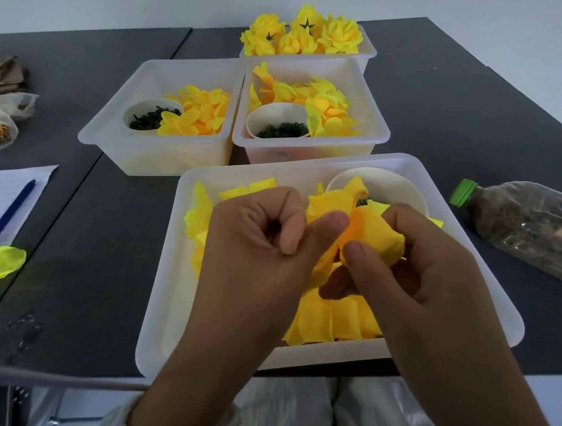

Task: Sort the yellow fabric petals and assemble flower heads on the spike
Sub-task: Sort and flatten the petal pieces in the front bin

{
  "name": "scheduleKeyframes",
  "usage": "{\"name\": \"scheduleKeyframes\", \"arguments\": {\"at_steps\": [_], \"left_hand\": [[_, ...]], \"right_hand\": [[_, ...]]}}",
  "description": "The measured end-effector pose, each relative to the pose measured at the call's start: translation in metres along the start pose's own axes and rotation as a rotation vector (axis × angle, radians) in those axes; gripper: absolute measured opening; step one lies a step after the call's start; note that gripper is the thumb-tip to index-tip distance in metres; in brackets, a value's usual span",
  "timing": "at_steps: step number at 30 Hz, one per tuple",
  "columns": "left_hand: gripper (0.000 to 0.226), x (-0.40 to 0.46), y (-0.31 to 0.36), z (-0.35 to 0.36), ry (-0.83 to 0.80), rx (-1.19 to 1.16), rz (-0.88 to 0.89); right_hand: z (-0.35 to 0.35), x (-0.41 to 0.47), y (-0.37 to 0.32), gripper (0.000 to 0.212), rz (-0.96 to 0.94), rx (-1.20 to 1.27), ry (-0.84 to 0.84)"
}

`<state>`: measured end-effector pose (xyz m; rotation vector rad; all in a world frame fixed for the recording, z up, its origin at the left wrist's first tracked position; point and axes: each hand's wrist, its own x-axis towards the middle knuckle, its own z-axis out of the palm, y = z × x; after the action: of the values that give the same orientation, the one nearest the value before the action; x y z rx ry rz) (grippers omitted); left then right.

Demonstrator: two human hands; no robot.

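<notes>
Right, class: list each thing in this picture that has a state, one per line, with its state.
left hand: fingers curled, pinching the petals
right hand: pinching the petals
yellow fabric petals: bunched between both hands
near bin: holds loose petals
far bin: filled with finished flower heads
bottle: lying down, green cap on
pen: lying on lined paper

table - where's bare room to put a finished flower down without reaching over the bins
Bare dark table lies left of the near bin, between it and the notepad with the pen. Another patch lies right of the middle bins, above the lying bottle. The centre is crowded with four bins, and both hands work petals over the near one.
</notes>
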<state>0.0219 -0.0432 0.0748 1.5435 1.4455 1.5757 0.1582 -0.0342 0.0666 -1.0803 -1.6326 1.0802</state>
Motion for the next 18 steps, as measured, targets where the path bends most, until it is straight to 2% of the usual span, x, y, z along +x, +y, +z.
{"name": "scheduleKeyframes", "arguments": {"at_steps": [7, 11, 13, 15, 18], "left_hand": [[0.032, 0.000, 0.002, -0.007, -0.121, -0.368, -0.252], [0.037, -0.001, 0.006, -0.001, -0.204, -0.451, -0.199], [0.034, -0.001, 0.008, 0.003, -0.224, -0.471, -0.174], [0.032, -0.001, 0.009, 0.006, -0.257, -0.493, -0.172], [0.037, 0.000, 0.008, 0.005, -0.289, -0.477, -0.210]], "right_hand": [[-0.004, 0.001, 0.000, 0.019, 0.067, 0.251, -0.004], [0.002, 0.000, 0.003, 0.019, 0.091, 0.335, -0.017], [0.006, 0.000, 0.005, 0.024, 0.092, 0.321, 0.044], [0.007, 0.001, 0.007, 0.029, 0.043, 0.204, 0.135], [0.006, 0.005, 0.012, 0.041, -0.157, 0.069, 0.165]]}}
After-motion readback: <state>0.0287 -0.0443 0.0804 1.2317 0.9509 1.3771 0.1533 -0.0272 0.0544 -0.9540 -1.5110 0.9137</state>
